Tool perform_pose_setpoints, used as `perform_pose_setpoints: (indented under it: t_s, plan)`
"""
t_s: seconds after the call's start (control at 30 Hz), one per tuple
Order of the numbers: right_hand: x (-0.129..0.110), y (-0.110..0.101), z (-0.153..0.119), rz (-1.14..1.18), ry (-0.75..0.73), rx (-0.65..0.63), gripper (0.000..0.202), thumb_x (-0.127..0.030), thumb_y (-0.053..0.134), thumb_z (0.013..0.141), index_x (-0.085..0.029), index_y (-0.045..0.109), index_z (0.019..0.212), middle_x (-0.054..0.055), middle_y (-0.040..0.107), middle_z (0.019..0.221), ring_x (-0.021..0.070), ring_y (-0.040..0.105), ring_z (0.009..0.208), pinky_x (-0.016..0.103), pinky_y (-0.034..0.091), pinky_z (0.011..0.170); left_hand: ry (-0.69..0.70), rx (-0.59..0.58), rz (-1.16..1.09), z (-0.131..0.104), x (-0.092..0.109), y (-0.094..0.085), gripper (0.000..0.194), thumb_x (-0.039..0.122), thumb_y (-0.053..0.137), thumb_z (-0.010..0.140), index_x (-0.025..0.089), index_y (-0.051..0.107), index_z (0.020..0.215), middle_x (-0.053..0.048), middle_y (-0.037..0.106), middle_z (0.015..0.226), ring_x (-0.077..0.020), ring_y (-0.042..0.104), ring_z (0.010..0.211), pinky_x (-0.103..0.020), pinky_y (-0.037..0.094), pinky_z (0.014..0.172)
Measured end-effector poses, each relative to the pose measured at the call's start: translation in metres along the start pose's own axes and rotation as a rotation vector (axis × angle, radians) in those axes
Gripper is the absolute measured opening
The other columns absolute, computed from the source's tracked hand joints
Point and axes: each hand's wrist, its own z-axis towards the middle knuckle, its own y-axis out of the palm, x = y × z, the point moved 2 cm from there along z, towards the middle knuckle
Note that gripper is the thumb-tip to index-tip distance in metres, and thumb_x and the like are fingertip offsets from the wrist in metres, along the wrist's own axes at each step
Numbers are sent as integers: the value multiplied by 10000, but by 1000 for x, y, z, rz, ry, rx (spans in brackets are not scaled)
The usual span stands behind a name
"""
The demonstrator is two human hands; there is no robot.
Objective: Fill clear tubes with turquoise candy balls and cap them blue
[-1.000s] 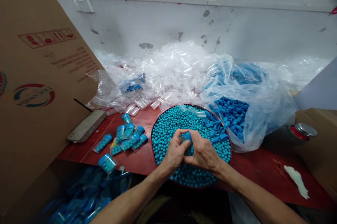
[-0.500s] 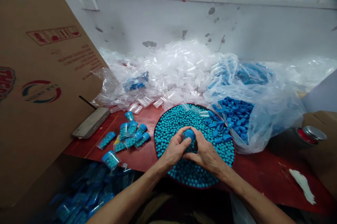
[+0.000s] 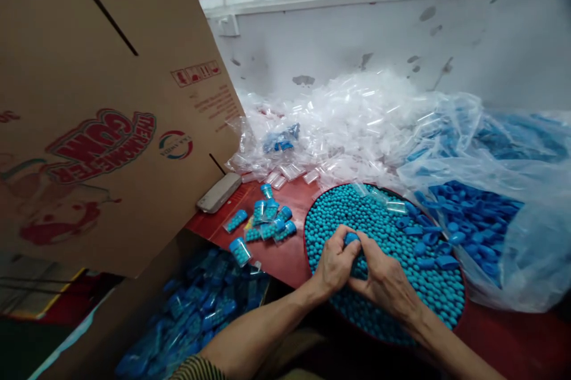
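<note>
Both hands meet over a round tub of small blue-green balls [image 3: 330,213]. My left hand [image 3: 335,258] and my right hand [image 3: 383,276] are closed around one small container, whose blue cap [image 3: 351,238] shows between the thumbs and fingers. The container's body is mostly hidden by the hands. Loose blue caps [image 3: 430,238] lie on the balls to the right, beside an opened clear bag full of blue caps [image 3: 473,213]. Left of the tub, several filled clear containers with blue caps [image 3: 271,228] lie on the red table [image 3: 294,261].
A large cardboard box [image 3: 134,82] stands at the left with a grey block [image 3: 218,192] against it. Below the table edge lies a heap of filled blue-capped containers [image 3: 191,302]. Clear empty containers [image 3: 357,124] are piled at the back against the white wall [image 3: 330,41].
The view has turned left, so the scene sits further right and more of the cardboard box shows. Both hands stay closed on the container above the tub.
</note>
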Motion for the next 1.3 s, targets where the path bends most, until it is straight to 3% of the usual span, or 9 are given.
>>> perform_pose_setpoints:
  t_s: [0.13,0.37,0.47,0.57,0.67,0.8,0.97,1.17,1.3]
  plan:
    - [-13,2,10,-66,9,-40,675,-355,501,780,-137,166,1324,146,525,1053,261,577,836,361,506,628,41,52,282,-1,1,-33,200,298,359,826,199,493,936,12,548,778,-121,501,698,-222,380,668]
    - [18,-12,-10,-246,23,-48,479,-316,478,809,-157,371,1249,128,524,1037,240,504,905,396,425,776,-149,498,1061,7,-37,-149,367,364,332,828,181,483,1108,-84,586,850,-222,544,765,-317,406,673]
    - [27,-21,-22,-206,-117,-141,417,-348,458,818,-216,424,1212,113,506,1091,241,462,991,464,320,884,-94,636,1268,6,-43,-167,443,365,358,810,137,436,1181,-147,549,958,-295,507,906,-399,401,743]
    - [28,-29,-28,-143,-252,-281,434,-417,438,816,-268,411,1222,98,465,1169,244,396,1097,503,205,950,130,593,1209,-1,-43,-143,452,357,338,821,143,397,1214,-143,505,1068,-283,457,1028,-411,372,854]
    - [27,-31,-30,-112,-317,-399,497,-499,416,797,-304,369,1252,93,396,1268,278,284,1198,529,154,961,341,261,1090,-4,-49,-91,485,392,357,813,170,351,1244,-124,444,1191,-254,391,1135,-380,355,919]
    - [31,-25,-29,-102,-348,-454,525,-528,392,792,-314,345,1269,84,344,1327,297,207,1242,549,127,961,262,171,1168,8,-59,-42,568,444,408,780,142,344,1257,-154,383,1270,-326,290,1209,-462,322,930]
    - [49,-13,-16,-138,-345,-367,468,-483,429,785,-280,437,1207,82,427,1249,275,273,1202,517,138,966,142,183,1266,26,-56,-25,532,419,429,778,111,436,1212,-201,419,1235,-370,279,1203,-498,242,958]
    - [72,-13,4,-192,-247,-288,425,-434,494,760,-253,495,1144,91,488,1144,257,362,1105,485,198,932,138,37,1140,34,-45,-5,413,336,380,821,188,460,1199,-141,508,1110,-278,418,1107,-436,311,929]
    - [72,-25,21,-242,-139,-278,425,-263,549,704,-288,500,1125,73,444,1198,254,393,1069,444,263,871,150,-130,959,39,-31,3,338,246,369,824,237,521,1126,-79,543,1022,-189,517,967,-324,403,852]
